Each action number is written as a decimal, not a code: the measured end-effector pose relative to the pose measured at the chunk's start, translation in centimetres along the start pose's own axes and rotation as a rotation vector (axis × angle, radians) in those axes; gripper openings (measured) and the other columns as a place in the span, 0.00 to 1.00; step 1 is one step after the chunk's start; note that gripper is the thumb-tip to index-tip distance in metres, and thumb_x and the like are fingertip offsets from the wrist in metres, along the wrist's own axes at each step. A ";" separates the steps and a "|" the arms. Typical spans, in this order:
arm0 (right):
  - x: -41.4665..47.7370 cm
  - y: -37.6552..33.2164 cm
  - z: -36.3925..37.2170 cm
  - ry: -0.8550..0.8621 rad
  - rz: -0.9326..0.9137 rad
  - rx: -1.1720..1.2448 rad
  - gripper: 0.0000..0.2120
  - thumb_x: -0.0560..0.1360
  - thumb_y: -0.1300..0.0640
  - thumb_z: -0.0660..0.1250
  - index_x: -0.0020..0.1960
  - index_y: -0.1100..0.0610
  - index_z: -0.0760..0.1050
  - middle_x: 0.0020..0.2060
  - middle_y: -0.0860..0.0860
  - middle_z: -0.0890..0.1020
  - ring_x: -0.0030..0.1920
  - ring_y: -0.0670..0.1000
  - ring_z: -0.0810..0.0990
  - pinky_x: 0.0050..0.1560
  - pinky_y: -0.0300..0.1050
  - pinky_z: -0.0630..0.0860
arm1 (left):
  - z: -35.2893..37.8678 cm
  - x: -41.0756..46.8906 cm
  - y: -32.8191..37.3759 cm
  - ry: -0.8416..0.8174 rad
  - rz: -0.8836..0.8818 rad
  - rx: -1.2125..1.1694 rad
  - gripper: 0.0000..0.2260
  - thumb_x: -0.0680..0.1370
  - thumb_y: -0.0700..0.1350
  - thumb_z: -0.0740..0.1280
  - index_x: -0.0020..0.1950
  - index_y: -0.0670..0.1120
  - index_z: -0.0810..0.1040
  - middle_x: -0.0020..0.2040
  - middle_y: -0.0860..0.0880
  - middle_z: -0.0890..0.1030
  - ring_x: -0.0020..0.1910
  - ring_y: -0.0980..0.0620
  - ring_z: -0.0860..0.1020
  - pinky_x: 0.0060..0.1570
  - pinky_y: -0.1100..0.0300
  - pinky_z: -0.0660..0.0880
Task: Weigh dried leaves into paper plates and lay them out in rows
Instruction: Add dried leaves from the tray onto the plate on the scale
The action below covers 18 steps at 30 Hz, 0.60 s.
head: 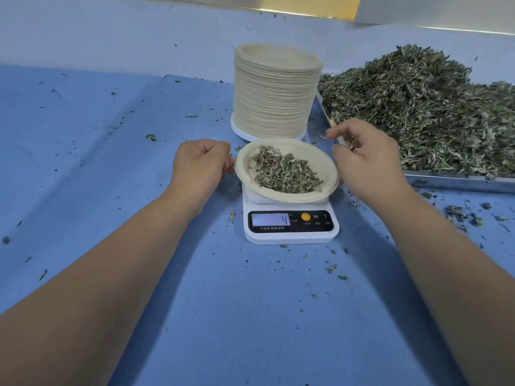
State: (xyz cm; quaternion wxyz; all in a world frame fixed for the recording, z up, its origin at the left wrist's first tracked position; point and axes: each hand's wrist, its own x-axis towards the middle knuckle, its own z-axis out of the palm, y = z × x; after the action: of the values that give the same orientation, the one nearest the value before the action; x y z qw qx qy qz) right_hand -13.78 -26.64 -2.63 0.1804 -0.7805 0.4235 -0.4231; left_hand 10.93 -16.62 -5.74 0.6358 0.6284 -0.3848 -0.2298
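Observation:
A paper plate (320, 156) holding a small heap of dried leaves (284, 171) sits tilted on a white kitchen scale (289, 232), whose display reads 4. My left hand (202, 162) is at the plate's left rim, fingers curled, pinching the edge. My right hand (365, 157) hovers just right of the plate over the tray's near corner. Its fingers are curled and a few leaf bits show among them. It is slightly blurred.
A tall stack of paper plates (276, 93) stands right behind the scale. A metal tray (459, 183) piled high with dried leaves (432, 107) fills the right side. Leaf crumbs are scattered over the blue cloth (111, 162), which stretches wide to the left.

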 end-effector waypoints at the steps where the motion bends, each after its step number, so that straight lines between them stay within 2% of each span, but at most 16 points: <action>1: 0.5 0.8 -0.6 0.016 0.004 -0.080 0.11 0.73 0.55 0.63 0.52 0.46 0.78 0.35 0.44 0.77 0.28 0.45 0.71 0.35 0.42 0.68 | 0.1 0.0 0.0 0.006 0.003 -0.004 0.16 0.72 0.45 0.65 0.23 0.47 0.74 0.29 0.49 0.80 0.31 0.53 0.77 0.36 0.59 0.75; 2: 1.2 1.6 -1.1 -0.003 0.009 -0.186 0.09 0.75 0.53 0.62 0.53 0.47 0.78 0.36 0.48 0.78 0.29 0.47 0.72 0.37 0.44 0.69 | 0.1 0.1 0.0 0.014 0.006 -0.007 0.16 0.72 0.45 0.65 0.23 0.47 0.74 0.29 0.49 0.80 0.31 0.53 0.77 0.35 0.60 0.75; 4: 2.5 2.9 -2.0 -0.143 0.056 -0.442 0.09 0.79 0.47 0.61 0.53 0.50 0.75 0.39 0.52 0.79 0.36 0.53 0.75 0.41 0.48 0.73 | 0.2 0.2 -0.2 0.013 0.012 -0.003 0.15 0.73 0.44 0.65 0.26 0.43 0.74 0.30 0.47 0.80 0.30 0.53 0.77 0.34 0.62 0.74; 7: 3.4 4.3 -2.1 -0.347 0.206 -0.662 0.21 0.81 0.36 0.52 0.53 0.52 0.73 0.45 0.55 0.77 0.46 0.59 0.75 0.46 0.52 0.72 | 0.2 0.2 -0.5 0.003 0.038 0.009 0.16 0.75 0.41 0.66 0.27 0.40 0.73 0.30 0.46 0.78 0.30 0.55 0.76 0.34 0.64 0.74; 10: 3.3 4.4 -1.4 -0.339 0.179 -0.723 0.26 0.81 0.34 0.48 0.48 0.51 0.75 0.41 0.54 0.78 0.43 0.59 0.76 0.43 0.50 0.70 | 0.4 0.2 -0.6 0.020 0.055 0.026 0.16 0.76 0.41 0.66 0.30 0.36 0.74 0.29 0.46 0.78 0.29 0.56 0.74 0.34 0.66 0.74; 14: 2.8 3.8 -1.5 -0.253 0.078 -0.656 0.28 0.83 0.38 0.50 0.35 0.56 0.71 0.31 0.56 0.75 0.35 0.59 0.75 0.33 0.46 0.65 | 0.5 0.1 -0.5 0.013 0.063 0.037 0.17 0.78 0.42 0.66 0.30 0.37 0.74 0.29 0.47 0.78 0.29 0.55 0.74 0.35 0.66 0.74; 16: 2.8 3.9 -2.2 -0.222 0.114 -0.681 0.29 0.82 0.37 0.49 0.35 0.56 0.70 0.32 0.57 0.75 0.38 0.60 0.75 0.38 0.50 0.71 | 0.4 0.1 -0.5 0.013 0.064 0.034 0.17 0.78 0.41 0.66 0.29 0.37 0.74 0.28 0.47 0.78 0.29 0.56 0.74 0.35 0.66 0.74; 18: 3.0 4.0 -2.9 -0.292 0.266 -0.793 0.28 0.80 0.34 0.47 0.42 0.55 0.73 0.40 0.57 0.77 0.46 0.60 0.75 0.54 0.58 0.75 | 0.5 0.1 -0.5 0.013 0.061 0.034 0.17 0.78 0.41 0.66 0.29 0.37 0.74 0.28 0.47 0.78 0.28 0.56 0.74 0.34 0.66 0.74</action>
State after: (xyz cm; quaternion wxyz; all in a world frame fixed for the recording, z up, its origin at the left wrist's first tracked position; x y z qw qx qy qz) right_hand -17.31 -31.17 -1.96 -0.0222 -0.7796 0.6199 -0.0862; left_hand 10.71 -17.08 -6.28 0.6344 0.6285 -0.4034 -0.1995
